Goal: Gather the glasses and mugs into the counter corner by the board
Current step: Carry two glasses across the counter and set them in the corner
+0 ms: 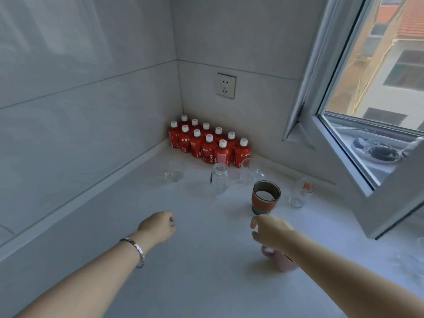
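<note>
Right hand (270, 230) over pink mug (283, 262), grip unclear | left hand (158, 226) loose, empty | we are counting five cups (266, 196) mid-frame, glass (410, 260) waiting lower right

Far corner of pale grey tiled walls (91, 88) above a white counter (195, 283). On the far wall, a white power socket (226, 86). Below it, in the corner, red bottles (208, 145) with white caps. At right, an open white-framed window (321, 125); beyond, sunlit orange-roofed buildings (408, 31).
</note>
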A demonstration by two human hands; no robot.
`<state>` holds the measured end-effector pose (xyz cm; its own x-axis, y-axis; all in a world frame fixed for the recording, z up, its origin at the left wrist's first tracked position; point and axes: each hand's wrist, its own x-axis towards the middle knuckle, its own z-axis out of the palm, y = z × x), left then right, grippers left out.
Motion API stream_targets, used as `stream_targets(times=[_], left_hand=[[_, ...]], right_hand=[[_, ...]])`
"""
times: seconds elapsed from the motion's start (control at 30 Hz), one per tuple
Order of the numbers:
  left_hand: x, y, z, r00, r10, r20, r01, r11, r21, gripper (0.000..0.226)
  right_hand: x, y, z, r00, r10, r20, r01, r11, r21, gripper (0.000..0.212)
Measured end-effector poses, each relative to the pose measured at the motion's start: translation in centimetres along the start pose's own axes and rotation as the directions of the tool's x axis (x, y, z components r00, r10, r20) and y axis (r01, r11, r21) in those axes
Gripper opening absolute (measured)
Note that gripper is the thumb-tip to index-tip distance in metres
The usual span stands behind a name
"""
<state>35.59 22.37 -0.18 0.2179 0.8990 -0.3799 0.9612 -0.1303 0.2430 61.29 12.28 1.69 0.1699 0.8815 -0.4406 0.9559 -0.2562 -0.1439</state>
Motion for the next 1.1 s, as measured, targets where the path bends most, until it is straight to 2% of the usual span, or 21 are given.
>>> stream_targets(times=[0.13,0.3,0.37,0.43,0.5,0.57,0.7,0.77,0.87,0.97,1.1], left_hand=[[8.4,0.9,-3.5,0.999,-0.005,-0.048,0.003,0.999,-0.042,0.048],[18.6,1.5,-7.1,0.988,-0.053,-0.148,0.022,0.979,-0.201,0.075],[22.1,1.2,-7.3,0.99,-0.055,-0.129,0.024,0.973,-0.229,0.098],[24.9,0.6,-6.9,0.996,-0.051,-0.075,0.032,0.972,-0.235,0.11],[26.8,0.1,-5.9,0.999,-0.037,-0.022,0.031,0.971,-0.235,0.109],[27.9,-0.3,-5.0,0.998,-0.027,-0.049,0.012,0.961,-0.276,0.099],[27.5,-0.5,-3.8,0.98,-0.098,-0.176,0.03,0.935,-0.352,0.089],[26.2,-0.6,-3.3,0.972,-0.123,-0.198,0.043,0.93,-0.366,0.087],[23.0,-1.1,-2.6,0.97,-0.146,-0.196,0.057,0.915,-0.399,0.088],[18.7,-2.1,-2.1,0.966,-0.176,-0.191,0.077,0.897,-0.436,0.088],[11.8,-3.8,-1.7,0.973,-0.15,-0.178,0.06,0.901,-0.429,0.086]], right_hand=[[5.8,-0.6,-2.8,1.0,-0.005,-0.016,0.005,1.0,-0.004,0.036],[13.9,-1.1,-6.1,0.999,0.006,-0.033,-0.004,0.999,0.035,0.037],[16.7,-1.4,-7.0,0.999,0.014,-0.042,-0.012,0.998,0.056,0.041],[19.1,-1.7,-7.3,0.999,0.015,-0.047,-0.012,0.997,0.072,0.048],[21.1,-2.0,-7.3,0.999,0.002,-0.05,0.002,0.996,0.093,0.06],[22.8,-2.3,-6.9,0.998,-0.026,-0.064,0.033,0.993,0.113,0.076],[25.1,-3.2,-5.6,0.998,-0.055,-0.04,0.061,0.984,0.166,0.099],[25.7,-3.7,-4.9,0.999,-0.026,-0.039,0.035,0.971,0.238,0.094],[25.4,-4.0,-4.4,0.993,0.032,-0.113,0.007,0.944,0.33,0.076],[23.3,-4.5,-4.1,0.991,0.025,-0.134,0.017,0.953,0.302,0.072],[18.5,-5.9,-4.2,0.987,-0.064,-0.146,0.096,0.97,0.223,0.07]])
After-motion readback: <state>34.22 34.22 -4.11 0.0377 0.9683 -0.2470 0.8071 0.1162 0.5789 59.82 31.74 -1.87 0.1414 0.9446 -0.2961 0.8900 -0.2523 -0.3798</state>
